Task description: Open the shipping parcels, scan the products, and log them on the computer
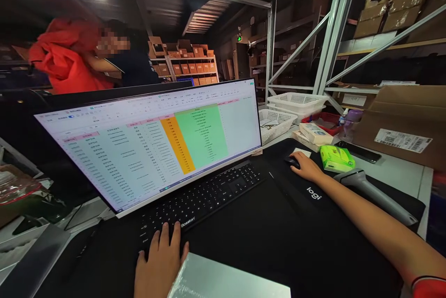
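Note:
My left hand (160, 261) rests at the near left end of a black keyboard (205, 198), fingers spread over its keys. A black computer mouse (291, 162) sits under my right hand (307, 166), whose fingers curve over it. Both lie on a black desk mat (244, 247) with a "logi" mark. Behind the keyboard, a monitor (153, 140) displays a spreadsheet with orange and green columns. A silvery flat-topped object (233, 277) stands right beside my left hand at the bottom edge; its kind I cannot make out.
Right of the mouse are a green tissue pack (337, 158), a grey barcode scanner (376, 193), a phone (362, 152) and a cardboard box (404, 124). White baskets (296, 103) stand behind. Beyond the monitor, a person (135, 61) holds red cloth (66, 56).

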`<state>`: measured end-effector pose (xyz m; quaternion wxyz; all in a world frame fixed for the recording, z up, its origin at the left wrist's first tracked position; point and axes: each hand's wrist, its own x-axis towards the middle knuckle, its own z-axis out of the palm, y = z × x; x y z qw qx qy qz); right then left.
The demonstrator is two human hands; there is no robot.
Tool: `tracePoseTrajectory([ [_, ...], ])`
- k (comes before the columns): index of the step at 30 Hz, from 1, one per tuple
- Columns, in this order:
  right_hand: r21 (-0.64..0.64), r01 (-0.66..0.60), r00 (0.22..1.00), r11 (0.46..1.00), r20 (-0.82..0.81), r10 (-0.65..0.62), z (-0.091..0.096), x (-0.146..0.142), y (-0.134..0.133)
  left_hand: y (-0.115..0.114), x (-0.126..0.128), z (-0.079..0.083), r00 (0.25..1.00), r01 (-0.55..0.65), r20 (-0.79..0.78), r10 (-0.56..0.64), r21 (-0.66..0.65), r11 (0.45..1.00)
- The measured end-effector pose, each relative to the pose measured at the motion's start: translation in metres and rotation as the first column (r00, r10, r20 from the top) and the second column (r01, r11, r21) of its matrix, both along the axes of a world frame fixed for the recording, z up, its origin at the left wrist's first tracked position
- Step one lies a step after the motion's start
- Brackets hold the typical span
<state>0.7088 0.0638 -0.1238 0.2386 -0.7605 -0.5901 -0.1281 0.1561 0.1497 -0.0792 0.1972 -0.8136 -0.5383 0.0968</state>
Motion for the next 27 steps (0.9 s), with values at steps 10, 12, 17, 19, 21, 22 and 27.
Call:
tracePoseTrajectory([
  [10, -0.011, -0.006, 0.999, 1.000, -0.032, 0.006, 0.000, 0.000, -0.001, 0.003, -0.005, -0.009, 1.000, 0.017, 0.015, -0.018, 0.031, 0.999],
  [12, -0.007, -0.010, 0.999, 1.000, -0.031, 0.009, -0.003, 0.001, 0.000, 0.003, -0.004, -0.008, 1.000, 0.008, 0.025, -0.008, 0.022, 1.000],
  [17, 0.004, 0.001, 1.000, 1.000, -0.021, -0.001, -0.009, 0.008, 0.003, 0.004, -0.003, -0.010, 0.998, 0.018, 0.057, -0.020, 0.038, 0.999],
  [19, 0.003, 0.005, 1.000, 1.000, -0.021, -0.005, -0.010, 0.010, 0.004, 0.005, -0.003, -0.011, 0.998, 0.023, 0.060, -0.025, 0.039, 0.999],
  [21, 0.003, 0.005, 1.000, 1.000, -0.021, -0.005, -0.011, 0.011, 0.004, 0.006, -0.003, -0.012, 0.998, 0.021, 0.060, -0.023, 0.036, 0.999],
  [22, 0.004, 0.004, 1.000, 1.000, -0.021, -0.004, -0.012, 0.012, 0.005, 0.006, -0.003, -0.012, 0.998, 0.020, 0.061, -0.022, 0.036, 0.999],
  [27, 0.009, 0.000, 1.000, 1.000, -0.020, 0.000, -0.013, 0.012, 0.005, 0.006, -0.005, -0.014, 0.997, 0.029, 0.066, -0.032, 0.048, 0.998],
])
